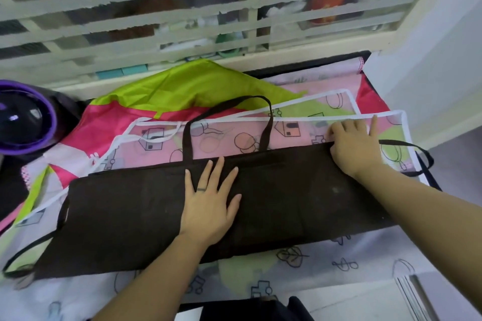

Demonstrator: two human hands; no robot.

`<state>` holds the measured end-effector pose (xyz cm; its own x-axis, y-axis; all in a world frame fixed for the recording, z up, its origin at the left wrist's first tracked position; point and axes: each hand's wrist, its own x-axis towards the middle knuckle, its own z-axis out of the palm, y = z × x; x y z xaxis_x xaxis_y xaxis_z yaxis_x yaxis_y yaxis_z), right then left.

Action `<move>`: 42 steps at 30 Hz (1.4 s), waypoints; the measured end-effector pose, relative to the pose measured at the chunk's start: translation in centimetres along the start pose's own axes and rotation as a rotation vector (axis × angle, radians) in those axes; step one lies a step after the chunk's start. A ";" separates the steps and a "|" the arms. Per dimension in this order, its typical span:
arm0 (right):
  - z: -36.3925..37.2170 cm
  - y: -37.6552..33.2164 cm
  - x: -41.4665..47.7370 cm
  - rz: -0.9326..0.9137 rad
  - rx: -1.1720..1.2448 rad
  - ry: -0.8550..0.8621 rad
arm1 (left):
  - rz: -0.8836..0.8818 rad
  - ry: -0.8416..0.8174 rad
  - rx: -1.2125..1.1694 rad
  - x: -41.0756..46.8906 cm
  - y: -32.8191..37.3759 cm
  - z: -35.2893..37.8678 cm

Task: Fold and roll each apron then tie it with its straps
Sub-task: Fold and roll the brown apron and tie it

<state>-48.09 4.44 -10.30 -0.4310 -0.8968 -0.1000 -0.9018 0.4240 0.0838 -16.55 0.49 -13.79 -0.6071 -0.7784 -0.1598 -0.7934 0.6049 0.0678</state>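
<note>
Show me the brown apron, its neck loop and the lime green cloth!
Brown apron (130,216), head view, on its flat left part.
Neck loop (187,143), head view, on the loop's left strand.
Lime green cloth (187,81), head view, on the middle of the cloth.

Your left hand (208,206) covers the middle of the brown apron (130,229). Your right hand (357,148) hides its upper right corner, so whether the thumb pinches that edge cannot be told. Layered aprons conceal nearly all of the bench (326,64). The purple-rimmed dark object (26,122) is cut by the left edge. Items behind the slats (182,23) are blurred beyond naming
</note>
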 end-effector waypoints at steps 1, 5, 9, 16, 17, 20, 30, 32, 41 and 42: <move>-0.4 -0.8 -0.6 0.022 0.020 0.029 | 0.001 -0.002 0.000 0.0 0.0 0.0; -0.1 -7.1 -6.3 -0.332 0.150 0.202 | 0.001 -0.003 -0.007 0.0 0.0 0.0; 2.7 -8.5 -8.9 -0.301 0.104 -0.029 | 0.002 -0.004 -0.014 -0.1 0.0 0.0; 3.2 -1.4 -8.7 0.043 0.099 -0.164 | -0.007 -0.071 0.008 0.0 0.1 -0.5; 2.6 -1.7 -8.8 0.055 0.127 -0.168 | -0.006 -0.090 0.006 0.0 0.2 -0.7; 0.6 -3.5 -9.9 -0.087 0.207 -0.023 | 0.015 -0.114 -0.049 -0.3 0.1 -1.7; 0.6 -11.7 -14.8 -0.810 -0.027 -0.130 | 0.268 -0.004 0.056 -10.9 -6.9 -2.9; 0.7 -12.1 -14.7 -0.806 0.007 -0.165 | 0.205 -0.056 0.080 -12.2 -7.5 -2.5; -2.5 -12.7 -13.7 -0.617 0.117 -0.352 | -0.165 -0.137 -0.118 -12.3 -7.4 -3.4; -3.6 -12.5 -13.2 -0.559 0.144 -0.426 | -0.176 -0.161 -0.122 -12.2 -7.6 -3.7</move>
<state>-30.98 10.51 -6.44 0.1475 -0.8698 -0.4708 -0.9741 -0.0453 -0.2216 -3.25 4.79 -8.69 -0.4519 -0.8275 -0.3333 -0.8917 0.4300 0.1415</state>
